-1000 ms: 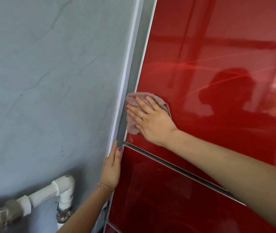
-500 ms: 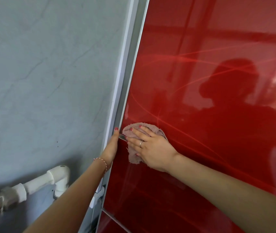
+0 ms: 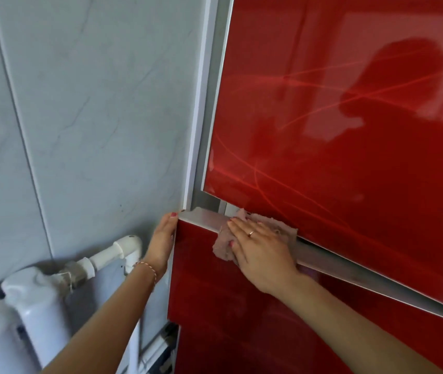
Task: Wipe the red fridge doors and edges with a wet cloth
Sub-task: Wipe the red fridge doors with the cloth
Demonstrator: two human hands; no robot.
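The glossy red upper fridge door [image 3: 336, 125] fills the right side, with a lower red door [image 3: 228, 306] beneath it. The lower door stands ajar, so its silver top edge [image 3: 206, 218] shows. My right hand [image 3: 260, 255] lies flat on a pinkish cloth [image 3: 224, 245], pressing it against that silver top edge and the gap between the doors. My left hand [image 3: 162, 238] grips the left side edge of the lower door near its top corner, with the fingers around it.
A grey marbled wall [image 3: 88, 117] runs along the left, close to the fridge's grey side trim [image 3: 204, 103]. A white pipe with a metal fitting [image 3: 101, 259] and a white radiator [image 3: 23, 314] stand low on the left, near my left forearm.
My right hand slid the cloth down from the upper door's face to the gap between the doors. The lower door has come ajar under my left hand. The view dropped lower.
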